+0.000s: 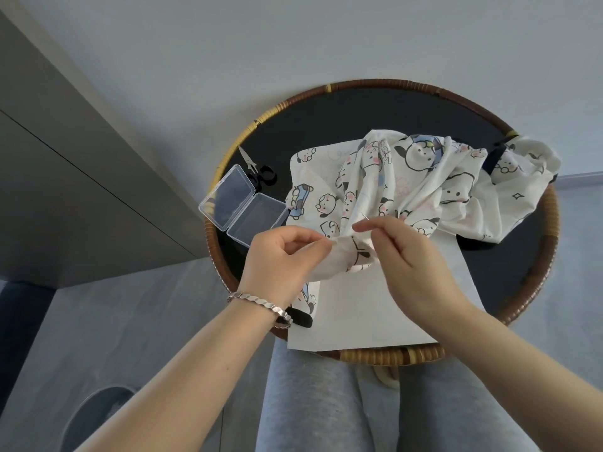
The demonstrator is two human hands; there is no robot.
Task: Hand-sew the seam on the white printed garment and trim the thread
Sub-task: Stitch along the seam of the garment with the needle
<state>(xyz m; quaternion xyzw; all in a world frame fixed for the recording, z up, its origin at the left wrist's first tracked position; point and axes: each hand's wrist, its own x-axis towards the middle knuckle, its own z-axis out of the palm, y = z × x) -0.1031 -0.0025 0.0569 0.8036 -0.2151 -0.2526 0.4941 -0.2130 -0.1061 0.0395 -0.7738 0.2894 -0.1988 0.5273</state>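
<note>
The white garment (421, 181) with cartoon dog prints lies bunched on the round table, one fold lifted toward me. My left hand (284, 256), a silver bracelet on its wrist, pinches that fold at its left end. My right hand (404, 252) pinches a thin needle (365, 216) between thumb and forefinger, its tip poking up just above the fold. No thread can be made out. Small black-handled scissors (257, 169) lie at the table's left rim, apart from both hands.
The round black table has a woven rattan rim (551, 230). An open clear plastic box (243, 207) sits left of the garment. A white sheet (368, 314) lies under the fabric, reaching the near rim. My grey-trousered legs are below; a grey cabinet stands at left.
</note>
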